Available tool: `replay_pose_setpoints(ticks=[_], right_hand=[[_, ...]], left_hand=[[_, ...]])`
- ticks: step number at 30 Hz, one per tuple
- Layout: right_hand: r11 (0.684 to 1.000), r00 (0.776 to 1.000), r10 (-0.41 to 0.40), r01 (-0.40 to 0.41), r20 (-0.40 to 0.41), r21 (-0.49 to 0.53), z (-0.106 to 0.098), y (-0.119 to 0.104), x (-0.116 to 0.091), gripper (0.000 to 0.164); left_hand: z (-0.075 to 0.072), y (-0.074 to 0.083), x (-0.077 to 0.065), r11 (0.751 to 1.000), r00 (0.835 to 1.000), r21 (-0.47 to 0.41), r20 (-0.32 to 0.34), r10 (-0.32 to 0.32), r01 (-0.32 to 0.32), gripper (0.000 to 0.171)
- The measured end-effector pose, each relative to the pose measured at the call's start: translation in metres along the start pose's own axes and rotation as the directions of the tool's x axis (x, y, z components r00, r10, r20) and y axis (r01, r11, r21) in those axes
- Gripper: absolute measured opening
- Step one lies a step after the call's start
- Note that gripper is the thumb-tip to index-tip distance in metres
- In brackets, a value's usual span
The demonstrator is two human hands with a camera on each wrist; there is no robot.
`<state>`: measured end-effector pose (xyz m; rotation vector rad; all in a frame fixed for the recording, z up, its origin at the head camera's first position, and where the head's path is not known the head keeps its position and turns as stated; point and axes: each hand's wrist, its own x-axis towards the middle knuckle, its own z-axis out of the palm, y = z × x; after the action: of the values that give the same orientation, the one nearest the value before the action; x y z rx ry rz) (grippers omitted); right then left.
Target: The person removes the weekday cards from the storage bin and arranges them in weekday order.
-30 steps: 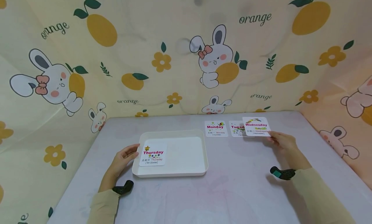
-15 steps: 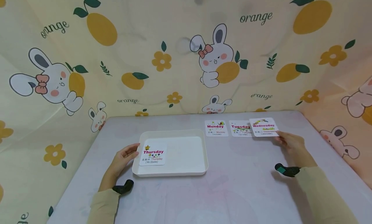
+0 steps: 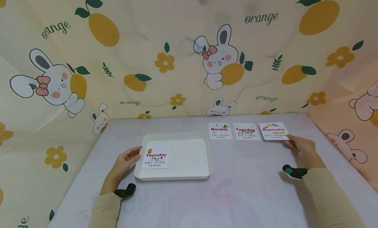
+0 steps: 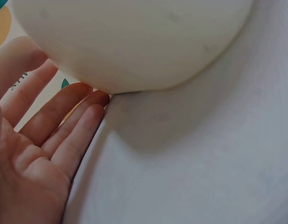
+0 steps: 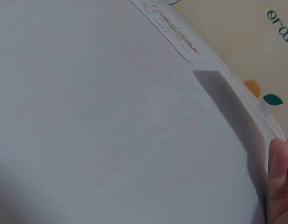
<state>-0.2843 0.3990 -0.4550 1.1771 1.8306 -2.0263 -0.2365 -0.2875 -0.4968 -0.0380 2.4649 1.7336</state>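
Note:
In the head view my right hand (image 3: 302, 147) pinches the lower right corner of the Wednesday card (image 3: 273, 130), right of the Tuesday card (image 3: 246, 131). The right wrist view shows the Wednesday card nearly edge-on, its dark shadow on the table below, so it is slightly raised. Left of the Tuesday card lies the Monday card (image 3: 220, 131), with a small gap between them. My left hand (image 3: 125, 162) touches the left side of the white tray (image 3: 189, 175) with lightly bent fingertips (image 4: 98, 112). Inside the tray, at its left, lies the Thursday card (image 3: 155, 157).
A pale table (image 3: 236, 195) carries the tray and the row of cards near its back edge. Behind and beside it hangs a cream cloth (image 3: 177, 31) printed with rabbits, oranges and flowers. Black bands sit on both wrists.
My right hand has moved the Wednesday card rightward, off the Tuesday card it overlapped, and lowered it slightly. The left hand and tray have stayed put.

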Motion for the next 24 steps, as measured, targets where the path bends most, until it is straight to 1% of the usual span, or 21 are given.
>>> replay_pose_setpoints(ticks=[5, 11, 12, 13, 15, 17, 18, 20, 24], right_hand=[[1.0, 1.0, 0.024, -0.024, -0.015, -0.017, -0.0009, -0.003, 0.0021, 0.083], [1.0, 1.0, -0.003, 0.003, -0.012, 0.008, -0.0004, -0.0043, 0.0016, 0.082], [1.0, 1.0, -0.007, 0.008, -0.019, 0.013, -0.0001, -0.0042, 0.0023, 0.079], [1.0, 1.0, -0.01, 0.01, -0.028, 0.009, -0.0001, -0.004, 0.0033, 0.073], [1.0, 0.999, -0.021, 0.021, -0.045, -0.008, -0.0002, -0.0035, 0.0052, 0.058], [0.999, 0.997, -0.033, 0.032, -0.064, -0.017, -0.0003, -0.0029, 0.0075, 0.038], [0.999, 0.997, -0.038, 0.036, -0.071, -0.023, -0.0004, -0.0026, 0.0082, 0.031], [0.998, 0.995, -0.055, 0.052, -0.081, -0.029, -0.0007, -0.0024, 0.0086, 0.025], [0.998, 0.994, -0.061, 0.059, -0.087, -0.033, -0.0012, -0.0023, 0.0076, 0.022]], left_hand=[[-0.0002, 0.0003, -0.0009, 1.0, 1.0, 0.004, -0.002, 0.001, -0.001, 0.055], [-0.0003, 0.0012, -0.0014, 1.0, 1.0, 0.011, -0.007, 0.003, -0.002, 0.055], [-0.0003, 0.0013, -0.0014, 1.0, 1.0, 0.011, -0.008, 0.003, -0.003, 0.054], [-0.0002, 0.0013, -0.0013, 1.0, 1.0, 0.01, -0.008, 0.003, -0.003, 0.054], [-0.0001, 0.0013, -0.0011, 1.0, 1.0, 0.009, -0.008, 0.004, -0.004, 0.054], [-0.0001, 0.001, -0.0009, 1.0, 1.0, 0.005, -0.008, 0.005, -0.005, 0.054], [-0.0002, 0.0007, -0.0007, 1.0, 1.0, 0.004, -0.007, 0.005, -0.005, 0.054], [-0.0004, 0.0004, -0.0005, 1.0, 1.0, 0.007, -0.006, 0.003, -0.003, 0.054], [-0.0004, 0.0006, -0.0008, 1.0, 1.0, 0.016, -0.005, -0.006, 0.006, 0.055]])
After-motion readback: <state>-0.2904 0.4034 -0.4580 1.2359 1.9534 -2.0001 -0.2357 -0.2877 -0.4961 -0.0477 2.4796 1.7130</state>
